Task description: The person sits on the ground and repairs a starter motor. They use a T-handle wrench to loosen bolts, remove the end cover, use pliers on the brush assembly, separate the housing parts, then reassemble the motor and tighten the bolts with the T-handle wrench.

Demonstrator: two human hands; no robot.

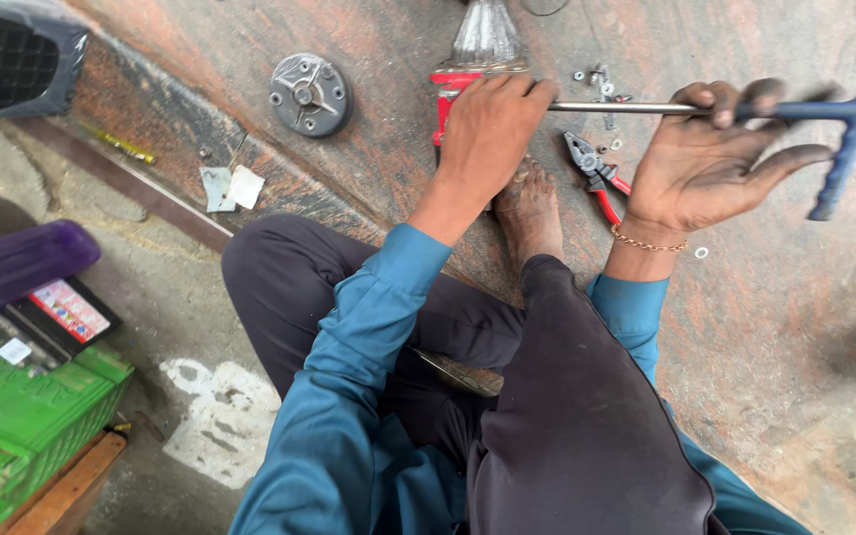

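Left hand point(487, 124): fingers curled down over the end of a steel rod point(626, 107), gripping it just above a red part point(445, 99); back of the hand faces the camera.

Right hand point(710, 163): palm up, greasy, fingers loosely spread; thumb and forefinger pinch the rod near its blue grip.

T-wrench point(849, 119): the rod runs level between the two hands, ending at the right in a blue ribbed cross handle that slants from upper right to lower left.

Red part: lies on the rusty floor point(765, 297) under the left hand, touching a ribbed metal cone point(487, 35) above it.

Pliers point(596, 178): red handles, on the floor between the hands, below the rod.

Small nuts and washers point(601, 79): scattered just above the rod.

Round hub plate point(311, 94): grey, well left of the hands.

Bare foot point(529, 213): below the left hand, beside the pliers.

Bracelet point(646, 243): thin chain on the right wrist.

Green crate point(22, 416): lower left corner.

Purple seat point(12, 267): above the crate.
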